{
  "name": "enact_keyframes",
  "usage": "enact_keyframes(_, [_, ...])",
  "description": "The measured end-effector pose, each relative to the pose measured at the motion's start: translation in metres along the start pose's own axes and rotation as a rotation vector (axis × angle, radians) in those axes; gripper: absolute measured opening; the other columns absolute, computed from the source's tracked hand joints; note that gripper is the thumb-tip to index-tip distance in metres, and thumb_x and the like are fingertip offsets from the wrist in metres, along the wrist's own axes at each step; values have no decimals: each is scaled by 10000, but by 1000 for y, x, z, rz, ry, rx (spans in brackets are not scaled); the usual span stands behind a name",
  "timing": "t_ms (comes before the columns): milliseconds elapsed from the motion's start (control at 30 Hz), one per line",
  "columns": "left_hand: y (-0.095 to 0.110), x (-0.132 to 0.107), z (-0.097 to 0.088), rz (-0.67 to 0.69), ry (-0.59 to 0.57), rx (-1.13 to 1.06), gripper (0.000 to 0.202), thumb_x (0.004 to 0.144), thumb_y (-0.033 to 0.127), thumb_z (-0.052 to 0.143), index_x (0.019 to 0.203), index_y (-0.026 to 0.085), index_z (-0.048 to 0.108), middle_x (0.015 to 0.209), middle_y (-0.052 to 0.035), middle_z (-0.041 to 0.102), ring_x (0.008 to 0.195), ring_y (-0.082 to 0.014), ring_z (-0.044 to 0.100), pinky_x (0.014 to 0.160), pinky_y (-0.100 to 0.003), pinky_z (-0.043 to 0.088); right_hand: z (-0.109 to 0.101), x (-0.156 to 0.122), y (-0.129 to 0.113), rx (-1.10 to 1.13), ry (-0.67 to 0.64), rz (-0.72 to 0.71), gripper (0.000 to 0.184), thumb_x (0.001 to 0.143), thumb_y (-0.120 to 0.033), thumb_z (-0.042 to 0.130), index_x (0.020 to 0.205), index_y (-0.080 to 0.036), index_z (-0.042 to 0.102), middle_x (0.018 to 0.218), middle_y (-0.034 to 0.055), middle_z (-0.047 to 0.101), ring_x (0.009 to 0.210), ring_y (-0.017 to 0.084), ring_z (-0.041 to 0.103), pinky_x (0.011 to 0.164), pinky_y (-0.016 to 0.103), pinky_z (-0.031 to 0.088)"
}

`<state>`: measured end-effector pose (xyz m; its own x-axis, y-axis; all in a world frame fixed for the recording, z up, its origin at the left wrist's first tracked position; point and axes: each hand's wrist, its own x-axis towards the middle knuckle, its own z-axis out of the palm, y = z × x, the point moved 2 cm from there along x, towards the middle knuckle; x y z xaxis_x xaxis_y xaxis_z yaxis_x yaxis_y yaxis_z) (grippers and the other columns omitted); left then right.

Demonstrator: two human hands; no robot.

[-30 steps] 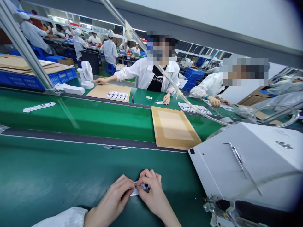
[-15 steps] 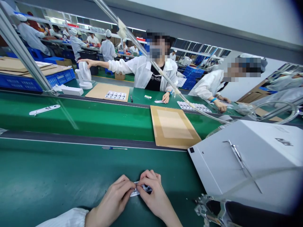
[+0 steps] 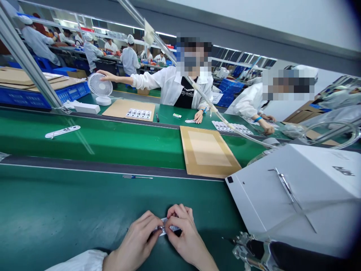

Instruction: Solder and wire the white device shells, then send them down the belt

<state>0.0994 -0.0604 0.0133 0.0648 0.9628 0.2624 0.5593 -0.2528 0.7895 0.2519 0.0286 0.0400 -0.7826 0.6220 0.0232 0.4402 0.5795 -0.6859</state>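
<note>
On the green bench close to me, a small white flat part [image 3: 163, 233] with dark and shiny details lies between my hands, mostly covered by fingers. My left hand [image 3: 138, 237] pinches at its left end with thumb and forefinger, where a tiny shiny bit shows. From the other side, my right hand [image 3: 184, 231] has its thumb and fingers closed on the part. Both sets of fingertips nearly meet over its middle. What exactly each pinch holds is partly hidden.
A screwdriver [image 3: 137, 177] lies by the bench's far edge. A cardboard sheet [image 3: 210, 150] spans the belt [image 3: 135, 145], where a long white piece [image 3: 62, 131] rests. At right stand a white machine [image 3: 282, 195] and a metal-tipped tool [image 3: 248, 244]. Opposite, a co-worker touches a fan [image 3: 100, 86].
The long white piece on the belt has shifted right. The co-worker's fan has turned its face toward me. My fingers have moved only slightly over the white part.
</note>
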Motion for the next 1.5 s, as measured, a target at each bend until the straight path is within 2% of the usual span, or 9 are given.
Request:
enact_keyframes(200, [0,1,1,29,-8,3,200,1025,74,459,1058,219,593,1009,-36,665,902,-194,579,813,-295,484,2,2,0,-9,12,22,265,873,33,547,768,-209,525,926,-14,543,903,184,499,861,416,354])
enact_keyframes(433, [-1,4,-2,-52,-44,-56,234,1013,70,446,1015,194,645,1014,-60,616,940,-196,592,820,-287,500,1,2,-1,13,-12,47,245,890,5,565,825,-231,554,950,-22,560,930,189,496,878,414,361])
enact_keyframes(900, [-3,4,-2,-55,-42,-97,271,1027,92,432,987,198,678,1029,-62,637,958,-192,593,842,-288,481,-1,2,1,0,-88,44,217,951,-74,551,817,-244,566,991,-23,548,959,194,478,899,420,363])
enact_keyframes(1033, [-3,7,-1,-152,-32,-127,225,964,57,492,906,199,657,1014,-49,648,952,-192,604,853,-296,472,-1,2,-4,-23,-98,63,214,946,-76,546,808,-239,560,991,-17,553,954,197,491,885,414,374])
enact_keyframes(1267, [-2,17,-3,-406,-38,-67,232,737,-23,541,795,199,573,879,-10,592,841,-185,570,781,-288,446,2,2,-11,-84,-74,128,240,896,-5,514,786,-219,512,989,-5,594,951,204,543,872,415,405])
enact_keyframes(1400, [-8,21,0,-458,-55,-80,234,688,-24,559,759,197,590,862,0,581,839,-181,581,778,-280,450,10,3,-5,-135,-52,140,222,903,-25,517,793,-218,514,950,-2,601,930,201,562,850,402,437])
enact_keyframes(1500, [-12,21,5,-487,-41,-67,252,650,-46,569,720,195,587,871,-2,584,870,-183,593,787,-278,455,13,5,0,-190,-56,117,208,857,-29,601,761,-209,555,899,0,623,897,204,596,824,403,471])
